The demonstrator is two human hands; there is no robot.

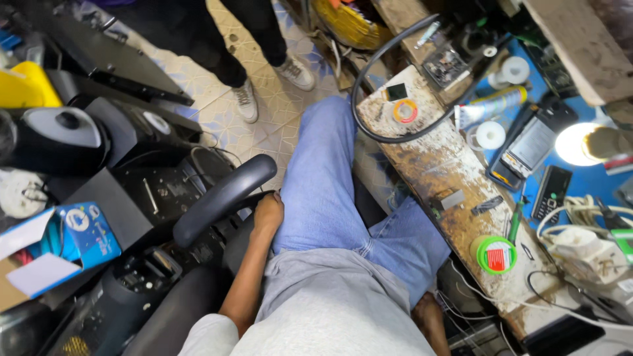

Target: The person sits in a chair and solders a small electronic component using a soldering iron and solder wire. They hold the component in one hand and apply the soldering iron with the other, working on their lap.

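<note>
Head view: we log left hand [267, 217] fingers curled down on chair seat edge, just below black curved armrest [224, 198], gripping nothing else. Armrest glossy, padded, tilted. Right hand [432, 316] low beside thigh, under desk [428, 171] front edge; grip unreadable.

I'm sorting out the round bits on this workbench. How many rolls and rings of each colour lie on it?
White tape rolls: 2, one by the spray can, one below it
Green roll with red centre: 1
Orange-and-yellow ring: 1
Total: 4
</note>
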